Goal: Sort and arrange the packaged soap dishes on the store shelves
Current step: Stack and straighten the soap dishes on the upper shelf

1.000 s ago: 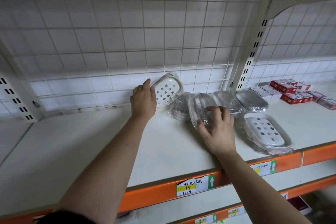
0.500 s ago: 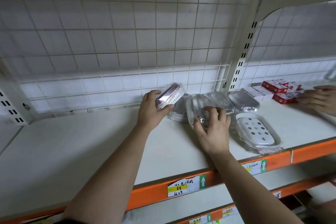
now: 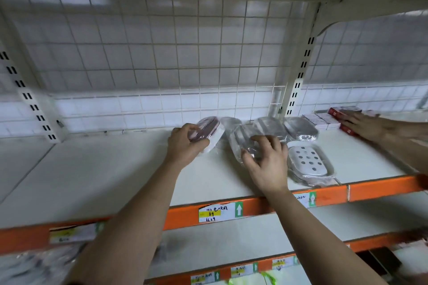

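Observation:
My left hand grips a wrapped pink and white soap dish, tilted on its edge just above the white shelf. To its right, my right hand curls its fingers over a clear wrapped soap dish lying on the shelf. A white soap dish with holes lies flat near the shelf's front edge, right of my right hand. Further wrapped dishes lie behind, near the wire grid back.
Another person's hand rests on red and white boxes at the far right of the shelf. An orange rail with price labels fronts the shelf. A slotted upright stands behind the dishes. Lower shelves hold wrapped goods.
My left hand took hold of the pink and white dish that leaned on the grid, turned it on edge and drew it forward. Another person's hand came in at the right.

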`<action>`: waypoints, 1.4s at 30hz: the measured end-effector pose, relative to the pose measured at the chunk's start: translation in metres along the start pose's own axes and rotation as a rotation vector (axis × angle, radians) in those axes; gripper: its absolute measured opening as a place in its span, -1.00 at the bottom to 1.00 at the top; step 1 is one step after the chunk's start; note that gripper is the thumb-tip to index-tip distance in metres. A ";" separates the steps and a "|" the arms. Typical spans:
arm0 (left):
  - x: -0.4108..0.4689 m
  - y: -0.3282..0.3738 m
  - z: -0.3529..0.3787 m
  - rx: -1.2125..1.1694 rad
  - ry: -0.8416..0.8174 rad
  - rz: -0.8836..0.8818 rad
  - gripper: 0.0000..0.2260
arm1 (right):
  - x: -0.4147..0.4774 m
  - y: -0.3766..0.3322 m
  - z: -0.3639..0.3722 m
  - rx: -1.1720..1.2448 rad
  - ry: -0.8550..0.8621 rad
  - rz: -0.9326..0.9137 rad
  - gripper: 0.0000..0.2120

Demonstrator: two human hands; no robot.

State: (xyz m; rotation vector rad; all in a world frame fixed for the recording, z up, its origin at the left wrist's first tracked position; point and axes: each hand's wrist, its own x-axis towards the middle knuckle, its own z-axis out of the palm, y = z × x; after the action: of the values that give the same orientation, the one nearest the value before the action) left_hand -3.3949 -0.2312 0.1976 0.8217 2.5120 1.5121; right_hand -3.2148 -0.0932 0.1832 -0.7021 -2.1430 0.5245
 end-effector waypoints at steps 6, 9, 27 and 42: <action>-0.067 0.019 -0.006 0.093 0.092 0.090 -0.39 | -0.039 0.003 -0.032 -0.008 -0.064 -0.077 -0.52; -0.104 0.022 -0.007 0.178 0.111 0.101 -0.43 | -0.065 0.009 -0.048 -0.023 -0.102 -0.126 -0.55; -0.315 -0.042 0.027 0.394 0.436 0.318 -0.57 | -0.235 0.051 -0.087 0.092 -0.196 -0.171 -0.55; -0.267 -0.207 0.018 0.378 0.344 0.119 -0.54 | -0.270 0.077 0.092 0.056 -0.401 -0.009 -0.57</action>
State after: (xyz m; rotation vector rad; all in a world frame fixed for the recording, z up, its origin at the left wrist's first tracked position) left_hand -3.2438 -0.4234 -0.0357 0.8263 3.1204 1.3242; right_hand -3.1229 -0.2183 -0.0681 -0.5930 -2.4879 0.7704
